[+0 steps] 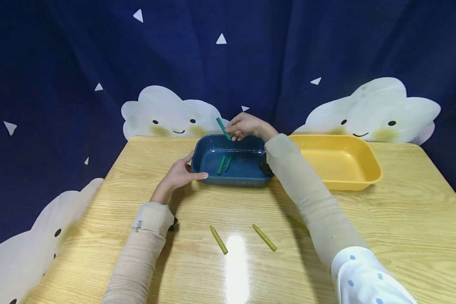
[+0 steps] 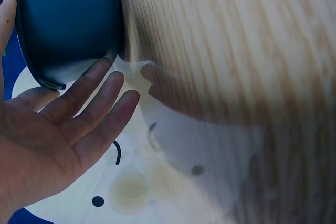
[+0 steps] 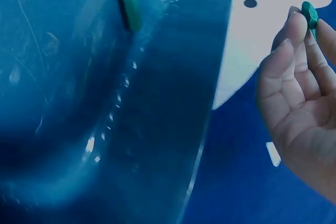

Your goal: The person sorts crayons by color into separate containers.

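My right hand (image 1: 247, 126) pinches a green crayon (image 1: 223, 128) between thumb and fingertips, above the back rim of a blue basin (image 1: 232, 182). The right wrist view shows the held crayon (image 3: 310, 15) end-on. Two more green crayons (image 1: 221, 165) lie on the basin floor. My left hand (image 1: 179, 174) rests against the basin's left end, its thumb along the front left corner. Seen from the left wrist, the fingers (image 2: 89, 90) are fairly straight and spread beside the basin's outer wall (image 2: 73, 24).
To the right stands a yellow basin (image 1: 346, 185), partly behind my right forearm. Two yellow crayons (image 1: 218, 239) lie on the wooden table (image 1: 197, 274) in front; another yellow crayon (image 1: 299, 225) is partly covered by my right sleeve. A dark blue cloud-patterned cloth (image 1: 251, 50) hangs behind.
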Motion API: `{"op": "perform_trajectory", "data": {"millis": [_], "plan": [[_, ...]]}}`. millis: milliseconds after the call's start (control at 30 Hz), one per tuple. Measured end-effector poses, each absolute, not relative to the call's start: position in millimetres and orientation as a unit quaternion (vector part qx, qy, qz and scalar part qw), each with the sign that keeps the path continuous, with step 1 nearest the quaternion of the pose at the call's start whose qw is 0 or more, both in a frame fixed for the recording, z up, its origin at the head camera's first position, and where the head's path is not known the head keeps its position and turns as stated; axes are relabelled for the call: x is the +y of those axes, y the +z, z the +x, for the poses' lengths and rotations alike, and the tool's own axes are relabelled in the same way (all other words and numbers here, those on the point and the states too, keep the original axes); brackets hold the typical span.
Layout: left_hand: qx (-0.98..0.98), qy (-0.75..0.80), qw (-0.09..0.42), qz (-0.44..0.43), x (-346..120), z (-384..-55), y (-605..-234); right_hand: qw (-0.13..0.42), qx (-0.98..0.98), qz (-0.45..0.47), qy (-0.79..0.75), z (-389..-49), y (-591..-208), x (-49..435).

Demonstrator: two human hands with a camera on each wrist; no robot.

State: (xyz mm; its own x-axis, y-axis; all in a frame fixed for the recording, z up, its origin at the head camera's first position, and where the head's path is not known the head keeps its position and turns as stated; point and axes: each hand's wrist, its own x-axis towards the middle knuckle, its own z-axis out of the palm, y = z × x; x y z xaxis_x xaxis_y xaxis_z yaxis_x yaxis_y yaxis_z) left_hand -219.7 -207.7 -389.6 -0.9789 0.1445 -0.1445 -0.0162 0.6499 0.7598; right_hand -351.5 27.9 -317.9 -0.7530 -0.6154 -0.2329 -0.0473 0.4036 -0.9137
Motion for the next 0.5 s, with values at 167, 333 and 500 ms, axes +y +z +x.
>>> {"op": "perform_trajectory", "data": {"millis": [167, 333, 500], "plan": [[0.9, 0.424, 0.097, 0.032, -206.7, -221.0, -390.3, 0.291, 0.794, -0.198, -0.495, -354.8, -329.7, 22.7], [0.898, 0.428, 0.101, 0.028, -207.3, -221.3, -390.3, 0.323, 0.805, -0.211, -0.451, -357.7, -347.2, 18.3], [0.899, 0.425, 0.099, 0.027, -207.4, -220.4, -389.8, 0.359, 0.806, -0.233, -0.41, -359.1, -360.8, 14.8]]}}
